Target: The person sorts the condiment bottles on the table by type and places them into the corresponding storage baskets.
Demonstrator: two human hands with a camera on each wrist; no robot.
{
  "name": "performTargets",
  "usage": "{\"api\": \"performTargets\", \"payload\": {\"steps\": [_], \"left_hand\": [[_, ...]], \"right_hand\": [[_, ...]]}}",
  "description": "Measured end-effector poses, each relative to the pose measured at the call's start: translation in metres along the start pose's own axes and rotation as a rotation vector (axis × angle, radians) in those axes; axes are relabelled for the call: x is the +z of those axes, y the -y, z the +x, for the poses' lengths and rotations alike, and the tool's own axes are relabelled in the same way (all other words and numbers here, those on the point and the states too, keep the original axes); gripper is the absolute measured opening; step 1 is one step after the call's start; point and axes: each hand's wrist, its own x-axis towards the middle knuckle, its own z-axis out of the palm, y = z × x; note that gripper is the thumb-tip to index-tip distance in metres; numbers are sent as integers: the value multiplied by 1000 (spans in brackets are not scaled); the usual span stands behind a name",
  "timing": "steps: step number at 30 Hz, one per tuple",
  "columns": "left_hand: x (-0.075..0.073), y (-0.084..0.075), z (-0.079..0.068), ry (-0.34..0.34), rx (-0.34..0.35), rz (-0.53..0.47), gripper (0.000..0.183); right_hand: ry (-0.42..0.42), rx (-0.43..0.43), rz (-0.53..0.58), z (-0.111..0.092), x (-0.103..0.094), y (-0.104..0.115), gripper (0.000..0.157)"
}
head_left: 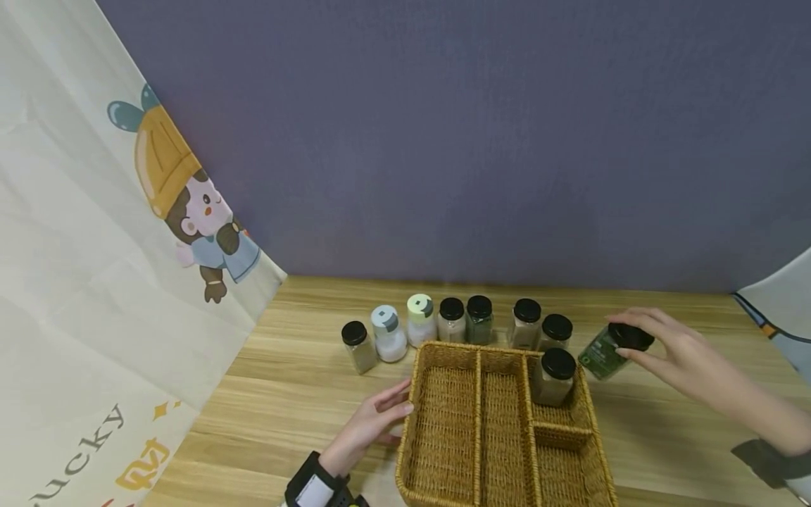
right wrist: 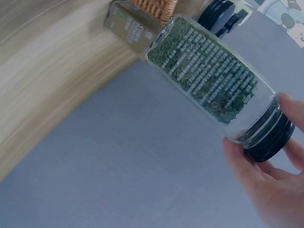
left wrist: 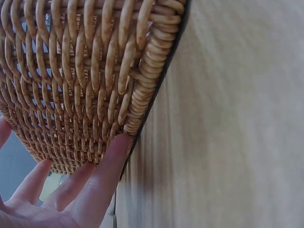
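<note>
In the head view, my right hand [head_left: 665,352] pinches the black lid of a glass spice jar [head_left: 603,355], tilted beside the basket's far right corner. Green dried herbs and a printed label show on this spice jar [right wrist: 204,71] in the right wrist view. My left hand [head_left: 370,422] touches the outer left side of a divided wicker basket [head_left: 478,429]. Its fingers [left wrist: 107,166] lie fairly straight against the woven wall in the left wrist view. A black-lidded jar [head_left: 552,380] stands in the basket's far right compartment.
Behind the basket stand several black-lidded jars, among them a green one [head_left: 479,324] and a pale one [head_left: 524,327]. Two white shakers [head_left: 389,336] and another black-lidded jar [head_left: 360,348] are at the back left. A grey-blue panel [head_left: 475,141] rises behind the wooden table [head_left: 253,422].
</note>
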Motion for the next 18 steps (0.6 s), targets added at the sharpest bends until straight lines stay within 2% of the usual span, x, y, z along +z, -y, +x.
{"api": "performTargets", "payload": {"steps": [10,18], "left_hand": [[0,0,0,-3,3,13,58],[0,0,0,-13,0,19,59]], "right_hand": [[33,-10,-24,-1,-6,12,62],[41,-26,20,-5,-7,15,58]]}}
